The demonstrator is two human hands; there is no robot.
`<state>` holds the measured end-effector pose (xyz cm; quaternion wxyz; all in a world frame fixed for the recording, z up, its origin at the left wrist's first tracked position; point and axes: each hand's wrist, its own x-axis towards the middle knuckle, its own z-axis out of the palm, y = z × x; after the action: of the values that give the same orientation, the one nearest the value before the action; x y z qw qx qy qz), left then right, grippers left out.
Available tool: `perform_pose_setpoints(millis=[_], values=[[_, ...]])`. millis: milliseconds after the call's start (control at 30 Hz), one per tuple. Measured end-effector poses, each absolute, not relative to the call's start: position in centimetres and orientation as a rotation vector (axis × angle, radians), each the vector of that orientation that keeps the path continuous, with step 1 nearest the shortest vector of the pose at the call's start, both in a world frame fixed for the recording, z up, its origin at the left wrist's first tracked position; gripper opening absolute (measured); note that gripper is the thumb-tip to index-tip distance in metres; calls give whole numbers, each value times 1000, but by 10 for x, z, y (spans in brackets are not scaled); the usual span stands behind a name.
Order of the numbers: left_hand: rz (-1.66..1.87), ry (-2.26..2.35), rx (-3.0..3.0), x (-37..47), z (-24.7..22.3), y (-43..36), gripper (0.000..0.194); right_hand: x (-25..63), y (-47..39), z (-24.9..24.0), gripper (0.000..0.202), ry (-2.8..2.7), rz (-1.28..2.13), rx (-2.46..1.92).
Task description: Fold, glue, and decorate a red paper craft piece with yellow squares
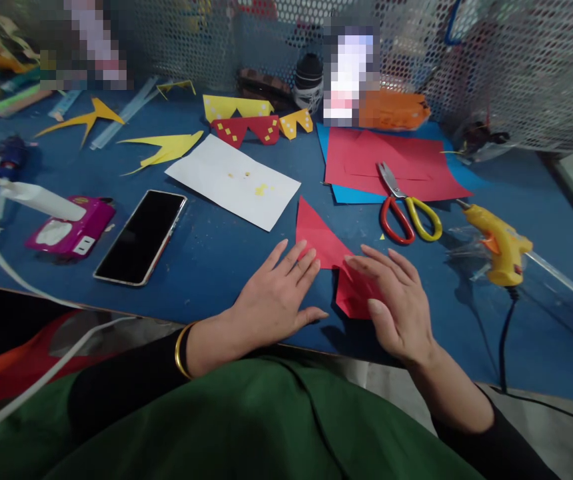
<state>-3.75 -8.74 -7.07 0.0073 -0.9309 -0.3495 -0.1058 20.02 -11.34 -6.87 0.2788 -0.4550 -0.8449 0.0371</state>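
A folded red paper piece [322, 241] lies on the blue table [226, 253] near its front edge. My left hand [276, 293] rests flat on the table, fingertips touching the paper's left edge. My right hand [396, 300] presses flat on the lower right part of the red paper, fingers spread and pointing left. Neither hand grips anything. A gold bangle sits on my left wrist.
Scissors with red and yellow handles [406, 207] lie on red and blue paper sheets [391, 163]. A yellow glue gun [499, 247] lies at the right, a phone [141, 235] and a pink case [71, 227] at the left. A white sheet [234, 180] and yellow and red cut-outs lie farther back, before a mesh wall.
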Motion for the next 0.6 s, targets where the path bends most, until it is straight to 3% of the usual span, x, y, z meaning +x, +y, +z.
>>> perform_pose_setpoints(millis=[600], values=[[-404,-1038,-2812,-46,-68,-92,68,192,-113,-71,47,-2483,12,-1187]])
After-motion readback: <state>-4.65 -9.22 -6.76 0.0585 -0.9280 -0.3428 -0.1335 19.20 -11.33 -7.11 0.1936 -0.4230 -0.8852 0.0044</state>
